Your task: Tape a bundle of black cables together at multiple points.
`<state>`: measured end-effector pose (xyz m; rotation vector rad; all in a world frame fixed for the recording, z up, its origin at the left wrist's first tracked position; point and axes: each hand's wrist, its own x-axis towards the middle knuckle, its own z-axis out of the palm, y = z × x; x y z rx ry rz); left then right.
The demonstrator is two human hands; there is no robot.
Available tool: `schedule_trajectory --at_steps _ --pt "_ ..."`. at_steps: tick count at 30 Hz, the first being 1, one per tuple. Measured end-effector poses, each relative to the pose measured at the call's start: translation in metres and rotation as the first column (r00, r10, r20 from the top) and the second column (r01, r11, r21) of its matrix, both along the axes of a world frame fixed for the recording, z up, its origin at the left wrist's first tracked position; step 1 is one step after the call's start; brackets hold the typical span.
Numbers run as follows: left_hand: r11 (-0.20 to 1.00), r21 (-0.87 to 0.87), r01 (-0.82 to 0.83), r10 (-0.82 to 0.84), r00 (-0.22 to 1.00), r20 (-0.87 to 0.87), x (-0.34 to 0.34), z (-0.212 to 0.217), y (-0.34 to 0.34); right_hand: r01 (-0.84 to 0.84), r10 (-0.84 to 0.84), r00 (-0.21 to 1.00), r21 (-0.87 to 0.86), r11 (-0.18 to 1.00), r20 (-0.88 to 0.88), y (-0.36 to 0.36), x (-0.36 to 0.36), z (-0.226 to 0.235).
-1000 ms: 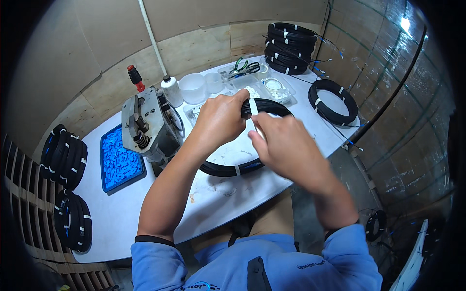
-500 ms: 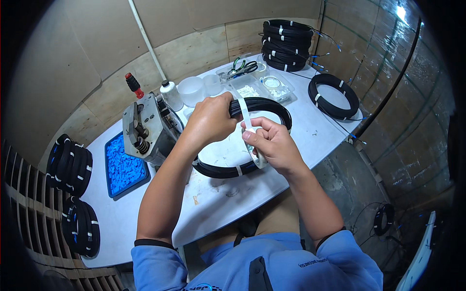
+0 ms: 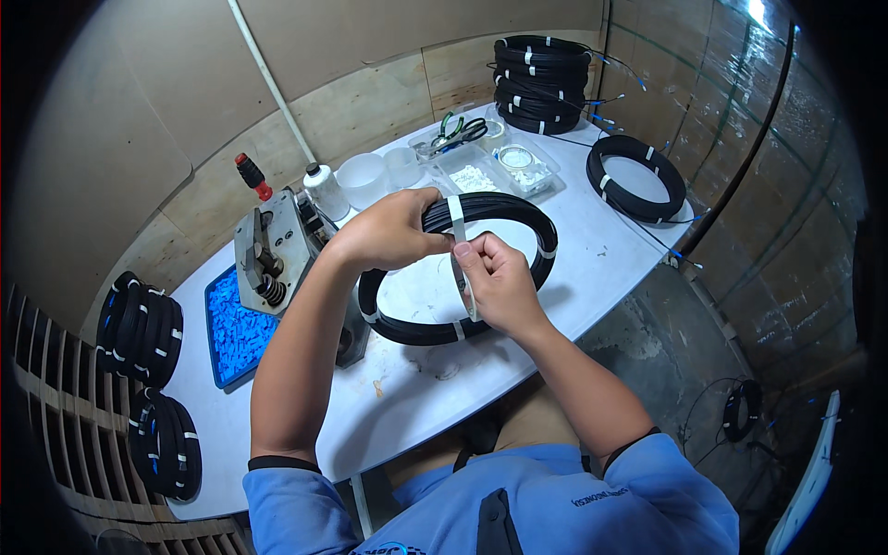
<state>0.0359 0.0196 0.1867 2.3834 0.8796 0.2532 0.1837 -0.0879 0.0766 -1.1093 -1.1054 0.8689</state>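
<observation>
A coil of black cable (image 3: 504,205) is raised at a tilt over the white table, with white tape bands at its right side and near edge. My left hand (image 3: 393,231) grips the coil's far left part, fingers partly hidden behind it. A strip of white tape (image 3: 456,211) lies across the coil beside that hand and runs down to my right hand (image 3: 499,282). Inside the ring, the right hand is closed on the tape roll (image 3: 470,298), seen nearly edge-on, with its thumb up against the strip.
Left of the coil stands a metal bench machine (image 3: 277,245) beside a tray of blue pieces (image 3: 231,319). A white bottle (image 3: 324,190), clear tubs (image 3: 363,180) and a box of white pieces (image 3: 472,176) line the back. Stacked cable coils (image 3: 541,88) and a single coil (image 3: 638,180) are at right.
The tape strip, earlier stretched up past the coil, now lies against it. My right hand and the roll have turned and shifted slightly left. My left thumb now reaches toward the strip.
</observation>
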Motion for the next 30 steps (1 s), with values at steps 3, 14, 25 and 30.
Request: schedule_trajectory --at_steps 3,14,25,30 --pt "0.998 -0.054 -0.032 0.033 0.999 0.024 -0.006 0.002 0.000 0.029 -0.029 0.999 0.014 0.999 0.018 0.010 -0.003 -0.008" --pt "0.994 0.059 -0.089 0.088 0.996 0.017 0.011 0.009 -0.025 0.162 -0.169 0.971 0.057 0.985 0.172 -0.018 -0.015 -0.053" --pt "0.964 0.213 -0.160 0.136 0.983 0.123 0.016 -0.003 -0.026 0.045 -0.122 0.978 0.399 0.916 0.169 -0.032 0.024 0.053" --pt "0.953 0.274 -0.129 0.071 0.974 0.214 0.018 -0.013 -0.032 -0.112 0.104 0.993 0.161 0.981 0.053 -0.030 0.032 0.051"
